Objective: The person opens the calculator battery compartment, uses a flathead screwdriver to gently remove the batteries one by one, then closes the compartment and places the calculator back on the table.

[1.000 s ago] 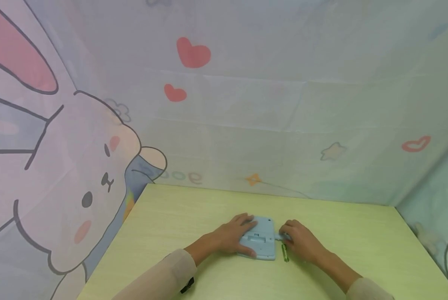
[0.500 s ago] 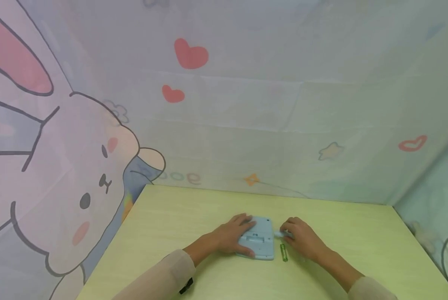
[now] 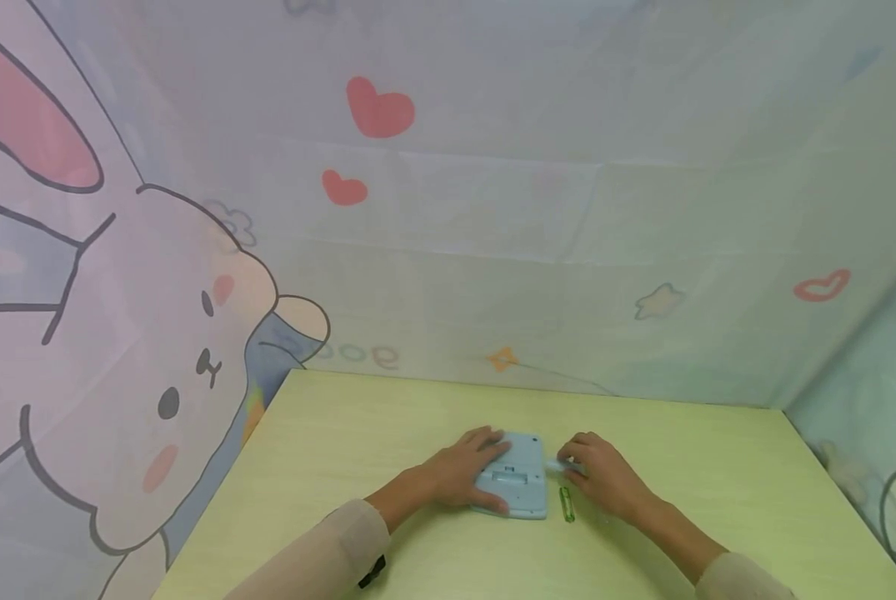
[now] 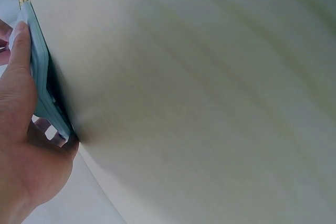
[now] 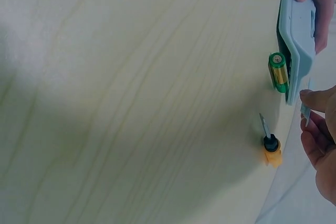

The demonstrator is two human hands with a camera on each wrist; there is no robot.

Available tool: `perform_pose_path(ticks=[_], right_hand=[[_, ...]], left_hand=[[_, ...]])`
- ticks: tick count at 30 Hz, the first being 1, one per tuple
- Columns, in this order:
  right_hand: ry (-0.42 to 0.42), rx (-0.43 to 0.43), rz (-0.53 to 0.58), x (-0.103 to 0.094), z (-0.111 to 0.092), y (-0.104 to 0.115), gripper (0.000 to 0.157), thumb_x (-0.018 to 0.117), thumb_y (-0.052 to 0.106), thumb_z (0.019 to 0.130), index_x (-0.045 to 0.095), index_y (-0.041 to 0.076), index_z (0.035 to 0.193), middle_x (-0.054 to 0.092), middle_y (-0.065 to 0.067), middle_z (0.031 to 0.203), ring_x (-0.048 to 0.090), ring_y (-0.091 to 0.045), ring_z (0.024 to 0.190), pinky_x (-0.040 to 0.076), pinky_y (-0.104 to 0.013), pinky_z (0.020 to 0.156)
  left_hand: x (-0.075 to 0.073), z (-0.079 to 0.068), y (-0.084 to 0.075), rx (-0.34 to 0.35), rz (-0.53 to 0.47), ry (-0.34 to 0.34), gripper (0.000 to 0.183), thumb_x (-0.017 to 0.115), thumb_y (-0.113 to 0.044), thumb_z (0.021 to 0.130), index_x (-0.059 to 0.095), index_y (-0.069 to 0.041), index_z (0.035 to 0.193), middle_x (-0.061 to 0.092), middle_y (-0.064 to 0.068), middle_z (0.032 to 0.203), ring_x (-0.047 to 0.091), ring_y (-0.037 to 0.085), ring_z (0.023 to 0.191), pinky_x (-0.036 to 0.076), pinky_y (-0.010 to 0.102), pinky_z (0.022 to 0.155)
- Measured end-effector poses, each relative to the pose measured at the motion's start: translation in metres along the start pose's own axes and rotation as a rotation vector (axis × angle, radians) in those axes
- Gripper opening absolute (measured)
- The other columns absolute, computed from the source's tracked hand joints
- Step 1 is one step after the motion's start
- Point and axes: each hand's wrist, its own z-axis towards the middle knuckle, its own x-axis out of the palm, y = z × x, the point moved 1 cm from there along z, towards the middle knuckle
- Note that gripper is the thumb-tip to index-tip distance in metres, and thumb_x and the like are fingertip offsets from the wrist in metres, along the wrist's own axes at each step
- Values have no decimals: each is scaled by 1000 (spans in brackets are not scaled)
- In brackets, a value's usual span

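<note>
A light blue calculator (image 3: 521, 500) lies face down on the table, the battery slot in its back uncovered. My left hand (image 3: 455, 473) holds its left part, thumb near the front edge and fingers toward the far one; the left wrist view has the same hand (image 4: 26, 145) at its left edge. Just off the calculator's right side, my right hand (image 3: 605, 475) pinches a small light blue cover (image 5: 305, 113) between thumb and fingers, partly hidden by them. Close to the calculator's right edge lies a green battery (image 3: 568, 505), gold-banded in the right wrist view.
A small screwdriver (image 5: 270, 142) with an orange and black handle lies near the right hand in the right wrist view. The pale wooden table (image 3: 372, 417) ends at a printed cloth backdrop (image 3: 493, 208). A dark cable (image 3: 884, 517) loops beyond the right edge.
Everything in the head view has shifted slightly left. The right hand has turned the cover a little beside the calculator; the left hand keeps its hold.
</note>
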Motion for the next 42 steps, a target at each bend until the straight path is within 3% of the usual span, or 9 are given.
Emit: perform_pose_path(ticks=[15,24,35,42], right_hand=[[-55,-31,66,6,0,9,20,83,8,80,73,15,95,65,8,98,60,-12,93,53,-34,79],[-13,-9,93,6,4,17,17,80,11,83,73,15,98,65,7,102,59,-11,97,54,-33,81],[-20,-49,82,7,10,30,15,79,15,86,73,15,100,64,6,103,57,-11,97,53,-34,80],[-11,-31,82,10,11,37,18,80,15,84,73,15,100,64,5,103,58,-12,100,54,-34,83]], left_hand=[[0,0,-1,9,10,-4,104,56,-81,78,23,-25,159,15,0,165,13,23,151,32,46,115],[0,0,1,3,11,2,105,54,-83,77,22,-26,159,14,-2,165,12,22,151,33,47,114],[-1,0,0,3,6,7,104,53,-82,78,22,-26,159,14,-1,165,12,22,151,35,46,113],[-1,-1,0,5,7,11,103,52,-82,79,21,-25,159,14,-1,165,13,22,151,37,46,111]])
